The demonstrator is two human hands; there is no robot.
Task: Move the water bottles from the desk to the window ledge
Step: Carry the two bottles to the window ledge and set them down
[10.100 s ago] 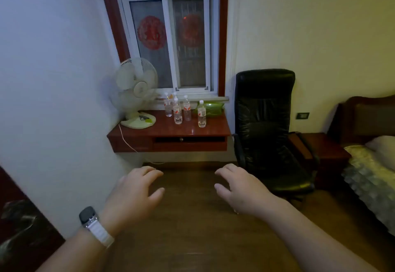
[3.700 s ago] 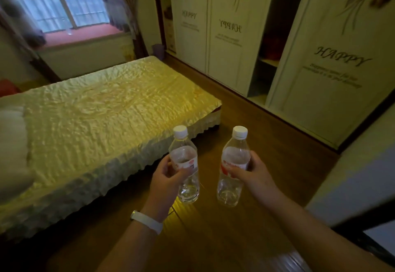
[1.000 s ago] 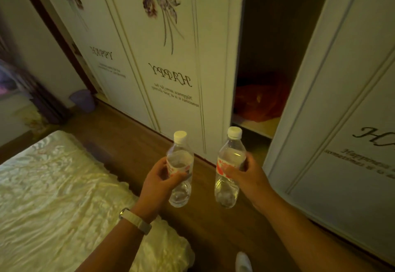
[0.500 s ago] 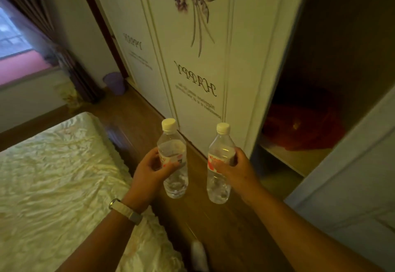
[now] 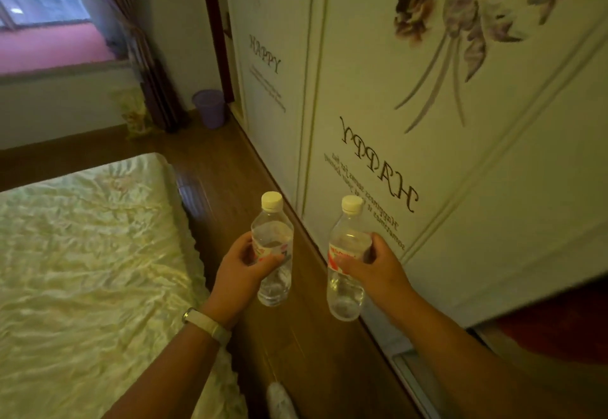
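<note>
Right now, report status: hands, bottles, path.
Left hand grips one bottle, right hand the other bottle. Ledge ahead. Floor aisle open.

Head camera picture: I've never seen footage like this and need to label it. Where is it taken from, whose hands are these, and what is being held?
The camera sits on a person's head, looking forward and down, so the arms are the wearer's own. The left hand, with a pale wristband, wraps its fingers round one clear water bottle; the right hand grips a second bottle. Both are upright and capped. Below is wooden floor, between a bed and wardrobe doors. The pink window ledge lies ahead, upper left.
</note>
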